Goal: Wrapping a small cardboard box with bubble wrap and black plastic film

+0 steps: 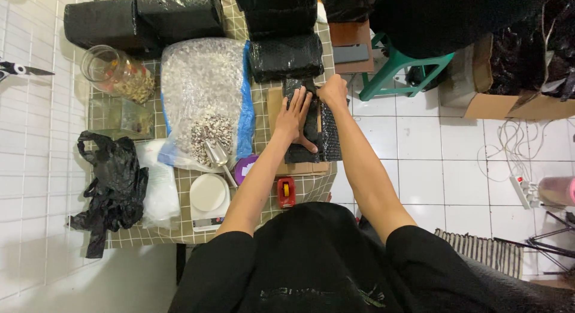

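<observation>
A package wrapped in black bubble wrap [326, 136] lies on a brown cardboard sheet [299, 168] on the checked tablecloth [179, 229]. My left hand [293, 118] presses flat on the package's left half, fingers spread. My right hand [333, 91] grips the wrap at the package's far end. A red tape dispenser [286, 192] sits just in front of the cardboard.
A large clear bag of pebbles [203, 91] with a metal scoop [218, 157] lies left of the package. Wrapped black parcels [286, 56] are stacked at the back. A white scale [208, 199], a glass jar [117, 73], black plastic bags [114, 187] and a green stool [407, 70] are nearby.
</observation>
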